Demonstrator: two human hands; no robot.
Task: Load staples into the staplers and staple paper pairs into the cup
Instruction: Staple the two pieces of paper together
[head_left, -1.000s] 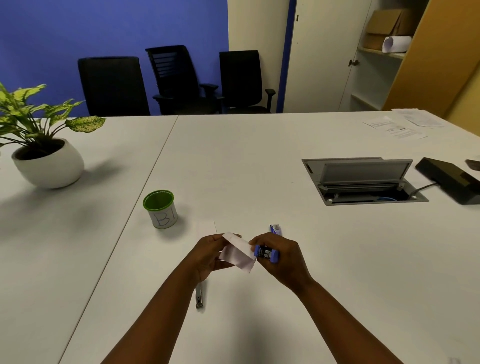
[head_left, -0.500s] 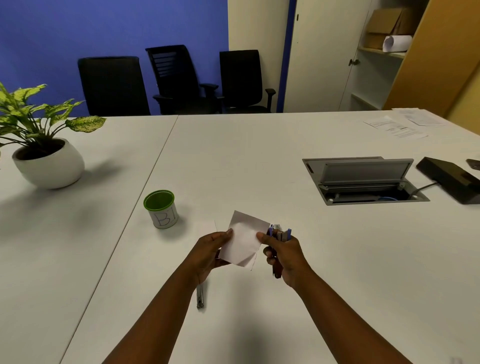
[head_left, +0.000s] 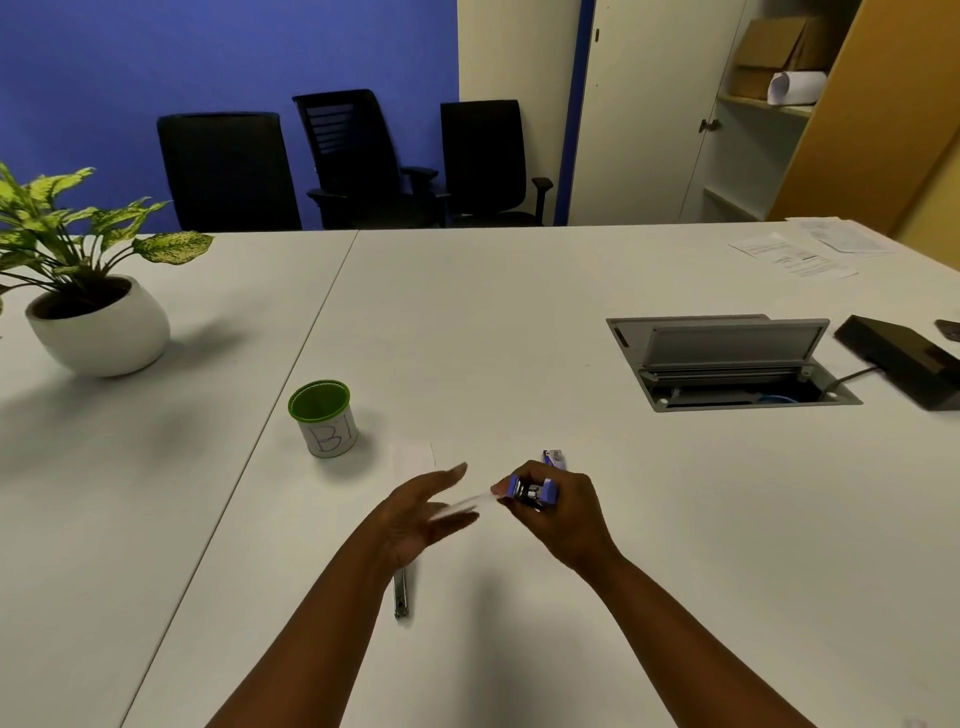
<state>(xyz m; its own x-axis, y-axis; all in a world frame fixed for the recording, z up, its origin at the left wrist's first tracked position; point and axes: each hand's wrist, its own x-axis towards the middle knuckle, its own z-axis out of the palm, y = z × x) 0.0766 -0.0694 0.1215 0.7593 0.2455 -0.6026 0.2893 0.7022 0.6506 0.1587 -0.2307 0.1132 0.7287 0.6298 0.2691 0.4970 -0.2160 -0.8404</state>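
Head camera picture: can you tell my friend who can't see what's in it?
A person's right hand grips a small blue stapler clamped on blurred white paper, beside the open left hand. A green-rimmed white cup stands on the white table to the left.

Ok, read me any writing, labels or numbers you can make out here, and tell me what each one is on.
"B1", handwritten on the white side of the green-rimmed cup.
Printed lines on the paper sheets at the far right of the table: too small and blurred to read.
The blue stapler in the right hand: no readable marking.
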